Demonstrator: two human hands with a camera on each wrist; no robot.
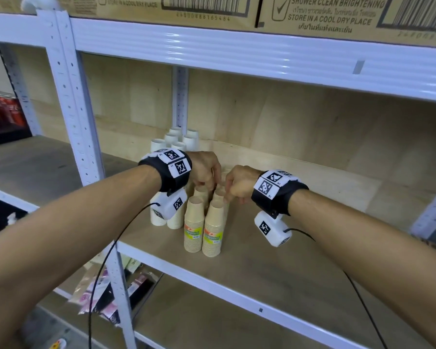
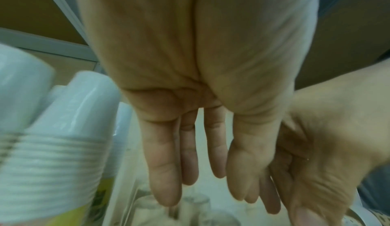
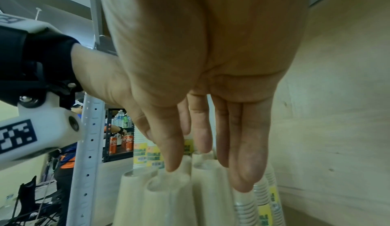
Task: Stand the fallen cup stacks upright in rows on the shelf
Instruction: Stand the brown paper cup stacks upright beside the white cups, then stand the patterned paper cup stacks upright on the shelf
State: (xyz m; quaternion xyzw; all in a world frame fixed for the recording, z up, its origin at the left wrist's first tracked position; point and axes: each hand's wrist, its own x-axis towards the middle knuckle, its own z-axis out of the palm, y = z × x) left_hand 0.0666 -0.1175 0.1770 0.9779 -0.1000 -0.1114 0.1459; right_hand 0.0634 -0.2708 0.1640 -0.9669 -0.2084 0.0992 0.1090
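Several beige cup stacks [image 1: 213, 227] stand upright in a tight cluster near the shelf's front edge, with yellow labels low on the front ones. White cup stacks [image 1: 159, 219] stand to their left, and more white stacks [image 1: 176, 139] stand behind. My left hand [image 1: 208, 183] hovers over the cluster, fingers [image 2: 164, 171] straight and pointing down, holding nothing. My right hand [image 1: 230, 197] is just right of it, its straight fingertips [image 3: 172, 168] touching the tops of the beige stacks [image 3: 168, 196]. No fallen stack is in view.
Bare shelf board [image 1: 312, 248] stretches to the right of the cups. A white upright post [image 1: 71, 96] stands at the left and a plywood wall behind. Cardboard boxes [image 1: 337, 16] sit on the shelf above. Red drink packs [image 1: 3, 112] are far left, with packets [image 1: 111, 293] below.
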